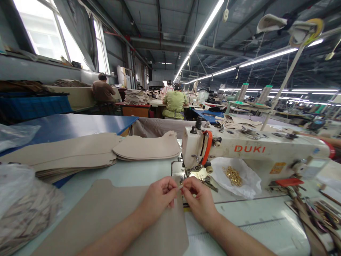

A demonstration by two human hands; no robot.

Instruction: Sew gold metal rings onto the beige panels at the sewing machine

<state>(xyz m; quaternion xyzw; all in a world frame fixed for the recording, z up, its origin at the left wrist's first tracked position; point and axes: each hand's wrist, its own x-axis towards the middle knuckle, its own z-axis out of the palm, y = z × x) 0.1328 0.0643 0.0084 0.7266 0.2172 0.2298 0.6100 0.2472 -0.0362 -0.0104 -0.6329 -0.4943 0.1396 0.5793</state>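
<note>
My left hand (157, 197) and my right hand (199, 201) meet just in front of the needle of a white DUKI sewing machine (253, 151). Both pinch one small pale piece (181, 186) between thumb and fingertips; it is too small to name. Under my wrists lies a large beige cut panel (106, 213), flat on the pale table (250, 220). The machine's presser foot (193, 172) stands right behind my fingers.
Stacks of beige cut panels (87, 153) lie at the back left. A clear bag of small strips (23, 209) sits at the left edge. A white bag with gold metal parts (234, 176) lies under the machine arm. Other people (174, 103) sit at benches farther back.
</note>
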